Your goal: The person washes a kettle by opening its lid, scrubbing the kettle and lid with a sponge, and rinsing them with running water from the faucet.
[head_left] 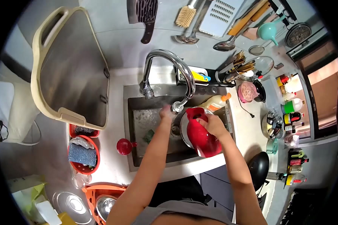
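A red pitcher is tilted over the right part of the sink, and my right hand is closed round its handle. Just behind it shows part of a round metal-rimmed vessel. Under the spout of the chrome faucet, my left hand is near the spray head; its fingers are too small and blurred to read. A green scrubber lies in the sink. On the counter, left of the basin, sits a small red cup.
A bottle with an orange cap stands at the sink's back right. A large cutting board leans at the left. Below it is a red basket with a blue cloth. A black pan is at the right.
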`<state>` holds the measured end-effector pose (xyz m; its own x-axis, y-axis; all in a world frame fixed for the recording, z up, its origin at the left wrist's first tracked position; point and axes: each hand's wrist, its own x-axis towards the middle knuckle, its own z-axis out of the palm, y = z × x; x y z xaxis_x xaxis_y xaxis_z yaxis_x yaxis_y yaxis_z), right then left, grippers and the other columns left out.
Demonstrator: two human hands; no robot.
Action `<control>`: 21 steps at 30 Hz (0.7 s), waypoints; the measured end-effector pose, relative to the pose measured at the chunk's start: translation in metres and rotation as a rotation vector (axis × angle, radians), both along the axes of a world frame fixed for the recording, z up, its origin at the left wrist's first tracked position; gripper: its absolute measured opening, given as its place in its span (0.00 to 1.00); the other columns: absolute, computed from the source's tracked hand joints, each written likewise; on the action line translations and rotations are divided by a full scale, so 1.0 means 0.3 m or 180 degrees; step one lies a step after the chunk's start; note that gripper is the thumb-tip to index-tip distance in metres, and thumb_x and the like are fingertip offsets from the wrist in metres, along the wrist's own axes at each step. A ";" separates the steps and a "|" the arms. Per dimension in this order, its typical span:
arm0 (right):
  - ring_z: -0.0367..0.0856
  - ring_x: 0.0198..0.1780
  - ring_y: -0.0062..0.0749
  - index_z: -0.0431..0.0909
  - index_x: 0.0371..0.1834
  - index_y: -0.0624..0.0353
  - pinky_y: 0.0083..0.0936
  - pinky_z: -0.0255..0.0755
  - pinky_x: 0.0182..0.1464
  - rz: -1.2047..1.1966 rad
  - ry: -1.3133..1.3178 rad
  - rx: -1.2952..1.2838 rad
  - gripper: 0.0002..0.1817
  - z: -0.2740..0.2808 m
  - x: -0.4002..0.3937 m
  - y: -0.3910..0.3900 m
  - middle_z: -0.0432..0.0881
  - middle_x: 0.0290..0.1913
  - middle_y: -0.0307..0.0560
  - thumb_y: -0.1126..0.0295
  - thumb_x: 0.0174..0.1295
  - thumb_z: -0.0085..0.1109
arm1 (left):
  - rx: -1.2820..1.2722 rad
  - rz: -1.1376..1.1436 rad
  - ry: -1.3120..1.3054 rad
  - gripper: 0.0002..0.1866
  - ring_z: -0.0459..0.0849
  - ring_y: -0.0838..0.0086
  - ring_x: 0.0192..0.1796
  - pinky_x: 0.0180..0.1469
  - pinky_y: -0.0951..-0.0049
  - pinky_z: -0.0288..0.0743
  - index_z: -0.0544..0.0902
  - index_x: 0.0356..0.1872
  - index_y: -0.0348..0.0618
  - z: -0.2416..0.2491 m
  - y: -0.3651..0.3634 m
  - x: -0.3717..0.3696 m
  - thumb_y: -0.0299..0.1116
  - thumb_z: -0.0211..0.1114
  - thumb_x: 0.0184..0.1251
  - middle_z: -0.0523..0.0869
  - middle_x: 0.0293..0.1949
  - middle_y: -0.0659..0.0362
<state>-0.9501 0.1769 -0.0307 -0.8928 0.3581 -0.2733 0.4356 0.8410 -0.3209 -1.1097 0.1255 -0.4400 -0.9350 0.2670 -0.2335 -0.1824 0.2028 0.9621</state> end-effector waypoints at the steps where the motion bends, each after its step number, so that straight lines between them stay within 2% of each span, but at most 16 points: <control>1: 0.78 0.42 0.51 0.77 0.41 0.62 0.38 0.69 0.45 -0.0120 -0.0022 -0.0193 0.25 0.005 0.002 0.006 0.79 0.35 0.61 0.48 0.55 0.53 | 0.0141 0.0022 -0.0252 0.14 0.79 0.68 0.42 0.44 0.68 0.74 0.79 0.39 0.37 0.054 -0.024 0.008 0.37 0.56 0.60 0.81 0.39 0.57; 2: 0.80 0.36 0.47 0.78 0.39 0.62 0.36 0.70 0.41 -0.0323 -0.0087 -0.0374 0.23 -0.021 0.006 0.024 0.80 0.33 0.61 0.50 0.56 0.54 | 0.0274 0.0055 -0.0504 0.12 0.78 0.70 0.41 0.43 0.69 0.73 0.78 0.39 0.36 0.113 -0.050 0.016 0.34 0.55 0.62 0.81 0.38 0.58; 5: 0.81 0.27 0.40 0.78 0.38 0.63 0.32 0.72 0.36 -0.0803 -0.0456 -0.1157 0.23 -0.018 -0.009 -0.001 0.80 0.31 0.60 0.51 0.55 0.54 | 0.0628 0.0247 -0.1362 0.12 0.79 0.73 0.38 0.41 0.71 0.72 0.80 0.39 0.37 0.381 -0.142 0.061 0.34 0.57 0.60 0.82 0.37 0.60; 6: 0.75 0.16 0.31 0.77 0.35 0.62 0.29 0.70 0.26 -0.0676 -0.0172 -0.1306 0.19 -0.049 -0.006 -0.007 0.78 0.24 0.52 0.54 0.57 0.53 | 0.0670 0.0316 -0.1542 0.12 0.79 0.73 0.38 0.41 0.72 0.72 0.80 0.39 0.38 0.441 -0.172 0.067 0.34 0.58 0.59 0.82 0.37 0.60; 7: 0.71 0.15 0.28 0.76 0.34 0.63 0.26 0.67 0.22 -0.0964 -0.0084 -0.1913 0.17 -0.082 -0.013 -0.018 0.74 0.21 0.47 0.57 0.58 0.54 | 0.0708 0.0387 -0.1721 0.12 0.79 0.74 0.37 0.41 0.72 0.72 0.80 0.40 0.39 0.491 -0.207 0.073 0.34 0.59 0.58 0.82 0.37 0.60; 8: 0.67 0.14 0.24 0.74 0.33 0.63 0.23 0.64 0.19 -0.1263 0.0045 -0.2574 0.15 -0.118 -0.019 -0.039 0.71 0.18 0.42 0.59 0.59 0.54 | 0.1101 0.0711 -0.1509 0.14 0.78 0.75 0.38 0.42 0.74 0.71 0.79 0.45 0.39 0.535 -0.278 0.081 0.28 0.57 0.58 0.81 0.41 0.61; 9: 0.64 0.13 0.21 0.73 0.32 0.63 0.21 0.61 0.15 -0.1540 0.0146 -0.3213 0.13 -0.148 -0.030 -0.059 0.67 0.15 0.37 0.62 0.59 0.55 | 0.1385 0.0678 -0.0952 0.14 0.78 0.75 0.41 0.44 0.74 0.71 0.78 0.46 0.38 0.640 -0.306 0.093 0.26 0.57 0.57 0.81 0.41 0.61; 11: 0.62 0.13 0.22 0.69 0.29 0.59 0.22 0.62 0.16 -0.1890 0.0206 -0.3756 0.13 -0.205 -0.048 -0.086 0.66 0.16 0.37 0.61 0.62 0.50 | 0.1931 0.0567 0.0148 0.16 0.77 0.74 0.47 0.49 0.75 0.70 0.77 0.48 0.37 0.881 -0.359 0.140 0.21 0.56 0.56 0.81 0.41 0.61; 14: 0.64 0.16 0.23 0.68 0.29 0.55 0.23 0.66 0.18 -0.2466 0.0436 -0.4736 0.14 -0.306 -0.068 -0.127 0.69 0.18 0.38 0.59 0.65 0.43 | 0.2047 -0.0596 0.0289 0.18 0.78 0.75 0.44 0.47 0.76 0.71 0.75 0.50 0.37 1.009 -0.373 0.125 0.21 0.57 0.55 0.80 0.40 0.60; 17: 0.68 0.19 0.27 0.71 0.31 0.54 0.27 0.71 0.24 -0.3033 0.0627 -0.5229 0.15 -0.417 -0.082 -0.177 0.71 0.21 0.39 0.56 0.66 0.41 | 0.0687 -0.1674 0.0642 0.21 0.77 0.77 0.45 0.49 0.76 0.68 0.72 0.54 0.39 1.063 -0.376 0.114 0.19 0.56 0.56 0.80 0.43 0.61; 18: 0.70 0.21 0.27 0.71 0.33 0.54 0.29 0.72 0.26 -0.3193 0.0735 -0.5291 0.15 -0.444 -0.092 -0.189 0.72 0.23 0.40 0.56 0.66 0.41 | 0.0569 -0.1714 0.1181 0.19 0.77 0.77 0.44 0.48 0.77 0.69 0.74 0.50 0.39 1.084 -0.376 0.119 0.19 0.58 0.55 0.80 0.41 0.61; 21: 0.73 0.25 0.29 0.72 0.37 0.55 0.32 0.75 0.30 -0.3597 0.1087 -0.5616 0.16 -0.525 -0.120 -0.220 0.74 0.27 0.41 0.56 0.67 0.40 | 0.0129 -0.1881 0.0985 0.16 0.78 0.78 0.43 0.48 0.76 0.69 0.75 0.47 0.40 1.094 -0.391 0.129 0.20 0.58 0.56 0.81 0.40 0.61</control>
